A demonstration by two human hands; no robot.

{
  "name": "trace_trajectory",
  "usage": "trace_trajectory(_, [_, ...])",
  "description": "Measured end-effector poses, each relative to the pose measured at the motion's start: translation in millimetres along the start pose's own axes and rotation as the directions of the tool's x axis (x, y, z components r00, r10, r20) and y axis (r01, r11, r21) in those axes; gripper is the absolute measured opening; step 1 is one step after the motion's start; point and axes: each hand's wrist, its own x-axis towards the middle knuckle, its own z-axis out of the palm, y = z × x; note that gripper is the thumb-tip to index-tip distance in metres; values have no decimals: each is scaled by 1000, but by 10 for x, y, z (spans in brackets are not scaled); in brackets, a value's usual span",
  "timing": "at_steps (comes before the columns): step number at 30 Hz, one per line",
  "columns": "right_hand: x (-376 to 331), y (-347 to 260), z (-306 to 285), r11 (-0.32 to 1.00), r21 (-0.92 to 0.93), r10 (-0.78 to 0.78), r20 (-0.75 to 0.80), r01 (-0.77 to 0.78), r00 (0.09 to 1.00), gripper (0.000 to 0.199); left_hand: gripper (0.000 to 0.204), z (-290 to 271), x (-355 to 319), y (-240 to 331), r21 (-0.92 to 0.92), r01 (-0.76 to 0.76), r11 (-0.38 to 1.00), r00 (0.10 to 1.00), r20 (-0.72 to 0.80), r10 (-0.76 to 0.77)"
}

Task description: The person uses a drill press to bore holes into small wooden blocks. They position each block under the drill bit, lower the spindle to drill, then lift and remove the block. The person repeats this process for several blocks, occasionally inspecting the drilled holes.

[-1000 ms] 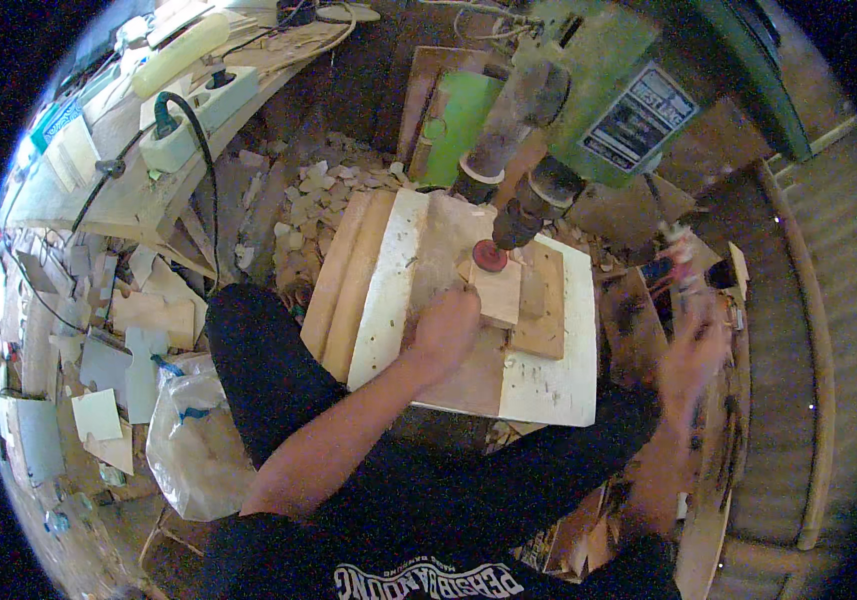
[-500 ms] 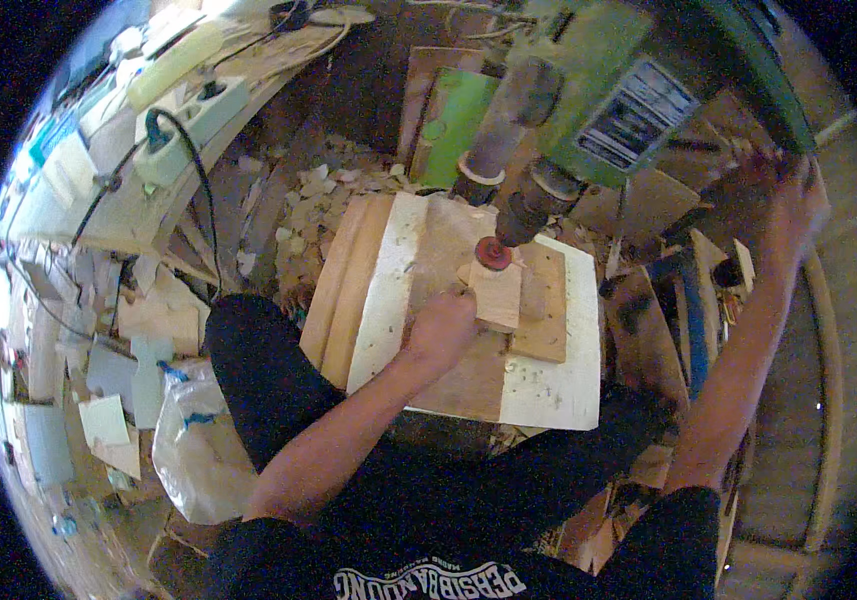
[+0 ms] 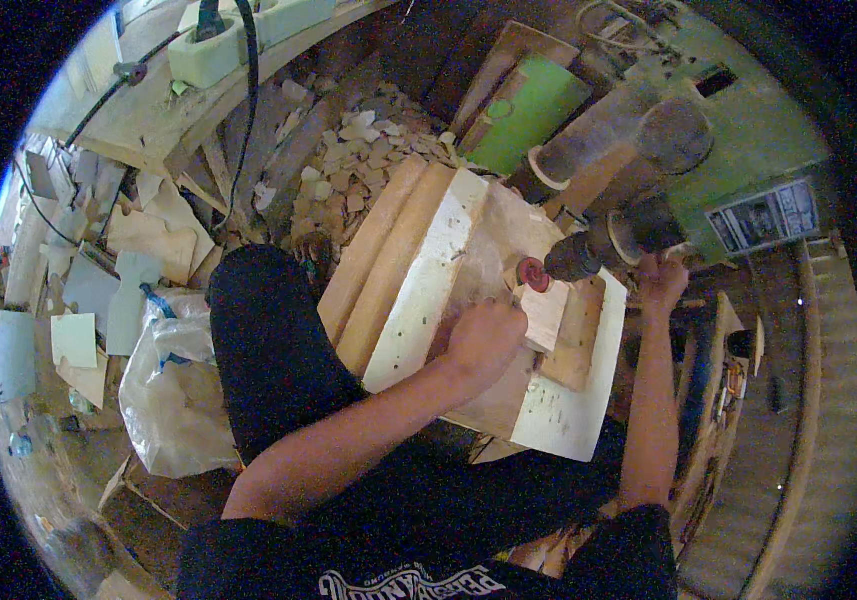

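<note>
A green drill press leans in from the upper right, with a dark chuck carrying a red round cutter. The cutter sits at the far end of a small pale wooden block; whether it bites in cannot be told. My left hand is closed on the block's left edge, pressing it against the board-covered work table. To the right of the chuck, my right hand is closed round what looks like the press's feed lever, mostly hidden by the fingers.
A wooden strip lies right of the block. Wood offcuts are heaped behind the table. At left are a clear plastic bag, flat cut pieces and a bench with a power strip and hanging black cord.
My right hand has come down and inward from the far upper right to beside the chuck. My left hand still grips the block. The whole view has shifted and tilted.
</note>
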Motion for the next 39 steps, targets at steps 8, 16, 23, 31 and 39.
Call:
trace_trajectory(8, [559, 311, 326, 991, -56, -130, -251, 120, 959, 32, 11, 54, -23, 35, -40, 134, 990, 977, 171, -125])
trace_trajectory(16, [460, 231, 288, 983, 44, -157, -281, 176, 947, 27, 12, 196, -6, -25, -79, 95, 992, 987, 139, -84])
trace_trajectory(23, [-886, -451, -629, 959, -166, -226, 46, 231, 973, 28, 12, 115, -6, 4, -8, 120, 993, 987, 110, -119])
trace_trajectory(31, [-1151, -978, -2190, 977, 179, -39, -396, 119, 917, 30, 14, 19, -13, 6, -18, 108, 994, 984, 144, -104])
trace_trajectory(39, [-437, -945, -2427, 975, -84, -214, -584, 204, 783, 34, 12, -113, -35, -20, 10, 37, 999, 997, 60, -37])
